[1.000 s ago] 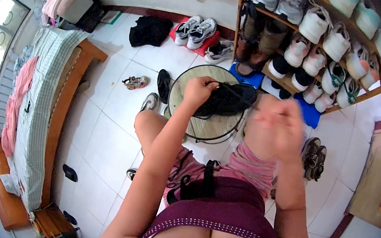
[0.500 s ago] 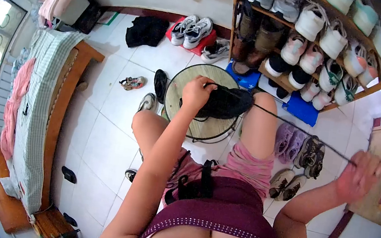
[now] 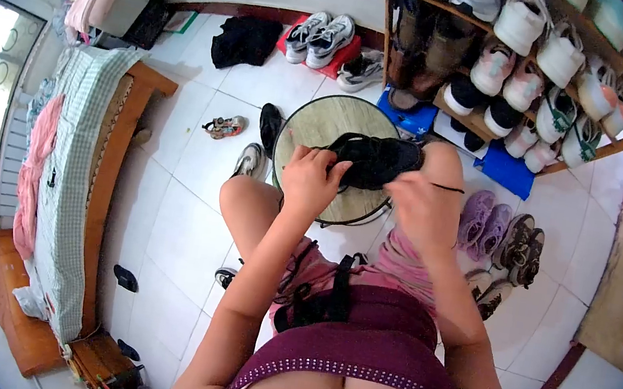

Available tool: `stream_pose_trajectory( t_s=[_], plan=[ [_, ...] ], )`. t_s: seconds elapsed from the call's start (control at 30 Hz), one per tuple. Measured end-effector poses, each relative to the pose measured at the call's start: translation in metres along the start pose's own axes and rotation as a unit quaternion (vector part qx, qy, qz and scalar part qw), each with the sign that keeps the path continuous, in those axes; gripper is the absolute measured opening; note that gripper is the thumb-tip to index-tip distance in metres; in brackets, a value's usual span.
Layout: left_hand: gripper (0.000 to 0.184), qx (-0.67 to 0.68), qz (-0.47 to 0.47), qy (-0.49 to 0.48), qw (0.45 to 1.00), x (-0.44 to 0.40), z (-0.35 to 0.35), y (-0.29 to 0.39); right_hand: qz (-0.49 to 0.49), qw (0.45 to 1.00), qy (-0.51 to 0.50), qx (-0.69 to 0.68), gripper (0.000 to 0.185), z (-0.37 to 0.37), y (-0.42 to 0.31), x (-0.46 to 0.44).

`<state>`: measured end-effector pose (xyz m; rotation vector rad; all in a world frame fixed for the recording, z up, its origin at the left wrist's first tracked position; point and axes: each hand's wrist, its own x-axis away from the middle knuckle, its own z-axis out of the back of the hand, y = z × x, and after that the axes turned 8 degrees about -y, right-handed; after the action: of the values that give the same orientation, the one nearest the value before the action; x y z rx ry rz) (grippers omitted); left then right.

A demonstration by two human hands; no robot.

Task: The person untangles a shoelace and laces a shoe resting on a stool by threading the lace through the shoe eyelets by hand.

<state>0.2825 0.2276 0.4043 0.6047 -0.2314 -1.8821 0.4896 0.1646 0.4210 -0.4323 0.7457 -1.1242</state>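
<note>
A black shoe lies across the round wooden stool top between the knees. My left hand is closed at the shoe's left end, its fingertips on the dark material. By the near right side of the shoe, my right hand is closed and slightly blurred. A short end of black shoelace sticks out to the right past that hand. The exact grip of the right fingers on the lace is partly hidden.
A shoe rack full of shoes stands at the back right. Purple shoes and dark shoes sit on the floor right of the legs. At left is a bed with a checked cover.
My right hand has come in from the far right to beside the shoe, and the long taut lace no longer stretches across. The left hand has shifted slightly down and left.
</note>
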Motion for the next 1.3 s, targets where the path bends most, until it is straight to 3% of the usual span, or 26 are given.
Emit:
stream_pose_trajectory(
  t_s=[0.07,0.17,0.23,0.37,0.43,0.53,0.6,0.67,0.73,0.8,0.87,1.0,1.07,1.1,1.13,1.23,1.3],
  plan=[
    [0.023,-0.021,0.052,-0.053,0.997,-0.003,-0.001,0.001,0.056,0.995,-0.040,0.072,0.021,-0.038,-0.003,-0.007],
    [0.022,-0.023,0.047,-0.047,0.998,-0.008,-0.003,0.000,0.073,0.990,-0.032,0.113,0.018,-0.077,0.014,-0.018],
    [0.021,-0.018,0.054,-0.045,0.997,-0.009,-0.004,0.001,-0.023,0.997,-0.014,0.067,0.012,-0.094,0.022,-0.024],
    [0.022,-0.038,0.090,-0.043,0.994,-0.011,-0.013,-0.003,0.040,0.997,-0.031,0.065,0.013,-0.064,0.021,-0.016],
    [0.021,-0.043,0.119,-0.056,0.990,-0.016,-0.015,0.000,-0.018,0.973,-0.117,-0.197,0.011,-0.046,0.024,-0.001],
    [0.018,-0.043,0.139,-0.048,0.988,-0.019,-0.019,0.002,-0.096,0.953,-0.083,-0.275,0.011,-0.006,0.046,0.029],
    [0.018,-0.034,0.128,-0.027,0.991,-0.019,-0.022,0.001,-0.290,0.854,0.039,-0.431,0.010,0.034,0.045,0.044],
    [0.022,-0.052,0.123,-0.044,0.990,-0.018,-0.026,0.001,-0.209,0.746,0.201,-0.599,0.010,0.065,0.074,0.061],
    [0.022,-0.061,0.131,-0.046,0.988,-0.017,-0.025,0.006,-0.166,0.665,0.345,-0.641,0.012,0.112,0.070,0.067],
    [0.023,-0.072,0.139,-0.048,0.986,-0.016,-0.023,0.012,-0.103,0.693,0.395,-0.594,0.017,0.149,0.092,0.090],
    [0.029,-0.052,0.107,0.020,0.993,-0.015,-0.021,0.020,-0.017,0.710,0.383,-0.590,0.026,0.178,0.104,0.112],
    [0.029,-0.087,0.010,-0.003,0.996,-0.017,-0.016,0.037,-0.005,0.737,0.411,-0.537,0.039,0.197,0.099,0.125],
    [0.023,-0.043,-0.156,-0.069,0.984,-0.026,-0.025,0.040,-0.018,0.742,0.468,-0.480,0.049,0.196,0.090,0.122],
    [0.017,-0.054,-0.180,-0.109,0.976,-0.026,-0.032,0.040,-0.048,0.746,0.498,-0.440,0.051,0.197,0.086,0.120],
    [0.017,-0.055,-0.182,-0.108,0.976,-0.025,-0.036,0.039,-0.046,0.745,0.499,-0.441,0.051,0.198,0.086,0.122],
    [0.019,-0.100,-0.204,-0.235,0.945,-0.030,-0.037,0.040,-0.039,0.759,0.500,-0.414,0.057,0.205,0.082,0.127],
    [0.018,-0.105,-0.203,-0.253,0.940,-0.032,-0.034,0.041,-0.057,0.756,0.535,-0.373,0.061,0.209,0.079,0.126]
  ],
)
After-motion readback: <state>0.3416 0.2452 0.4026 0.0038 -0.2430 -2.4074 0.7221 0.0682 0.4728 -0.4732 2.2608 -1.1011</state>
